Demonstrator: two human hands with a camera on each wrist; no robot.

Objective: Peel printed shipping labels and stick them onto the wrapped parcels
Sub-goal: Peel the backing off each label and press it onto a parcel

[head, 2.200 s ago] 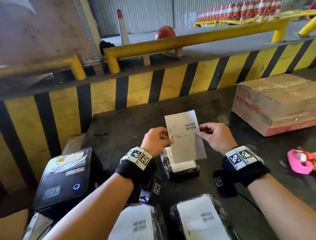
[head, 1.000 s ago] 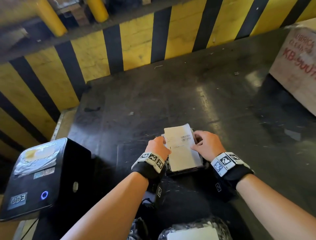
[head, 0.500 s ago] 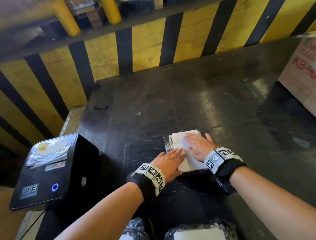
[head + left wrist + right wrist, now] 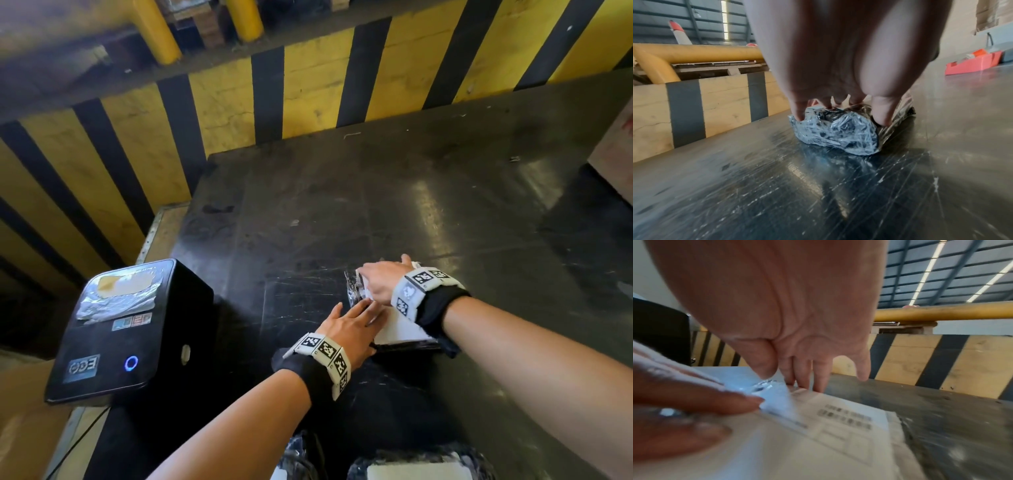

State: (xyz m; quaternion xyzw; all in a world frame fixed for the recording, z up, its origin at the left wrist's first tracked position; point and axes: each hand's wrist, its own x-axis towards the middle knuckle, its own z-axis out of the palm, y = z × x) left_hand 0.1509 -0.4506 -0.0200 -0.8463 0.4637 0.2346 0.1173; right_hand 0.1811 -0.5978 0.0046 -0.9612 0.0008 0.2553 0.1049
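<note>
Left hand (image 4: 346, 330) and right hand (image 4: 383, 281), 2 flat palms, fingers straight, pressing label (image 4: 399, 330) onto crinkly wrapped parcel (image 4: 836, 133). Likely light, slippery film; best gripped by the sides.

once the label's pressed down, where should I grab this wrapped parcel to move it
Probably the parcel's two long side edges, coming from above. It lies flat on the table, and the label covers its top; the crinkled film sides should give the fingers purchase.

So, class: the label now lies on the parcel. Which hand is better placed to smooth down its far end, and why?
The right hand: its fingers already lie flat at the label's far end. The left hand steadies the parcel's near-left corner.
</note>
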